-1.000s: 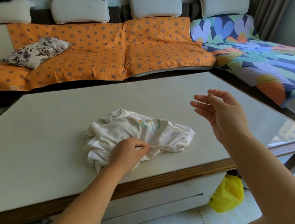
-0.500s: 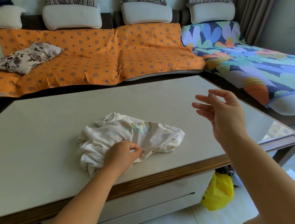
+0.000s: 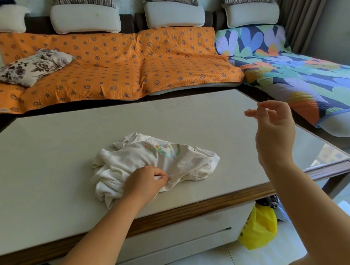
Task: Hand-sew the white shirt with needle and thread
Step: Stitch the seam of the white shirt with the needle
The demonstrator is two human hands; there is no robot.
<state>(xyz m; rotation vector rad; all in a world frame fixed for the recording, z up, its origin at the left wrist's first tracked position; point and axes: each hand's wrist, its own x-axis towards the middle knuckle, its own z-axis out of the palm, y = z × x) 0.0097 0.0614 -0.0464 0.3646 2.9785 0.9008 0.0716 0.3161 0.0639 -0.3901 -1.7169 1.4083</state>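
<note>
A crumpled white shirt (image 3: 151, 159) with a pastel print lies on the pale table (image 3: 51, 157), near its front edge. My left hand (image 3: 144, 183) rests on the shirt's front and pinches a fold of cloth between thumb and fingertips. My right hand (image 3: 274, 132) is raised above the table's right side, well to the right of the shirt. Its thumb and forefinger pinch a thin needle (image 3: 266, 101), whose tip barely shows past the fingers. The other fingers are spread. The thread between needle and shirt is too fine to see.
An orange-covered sofa (image 3: 117, 70) with a floral cushion (image 3: 31, 66) runs behind the table. A colourful quilted seat (image 3: 300, 80) is at the right. A yellow plastic bag (image 3: 258, 229) sits on the floor under the table's right front corner.
My right hand has lifted and drawn slightly rightward with the needle. The thread seen earlier no longer shows. My left hand keeps its pinch on the shirt. The camera shifted.
</note>
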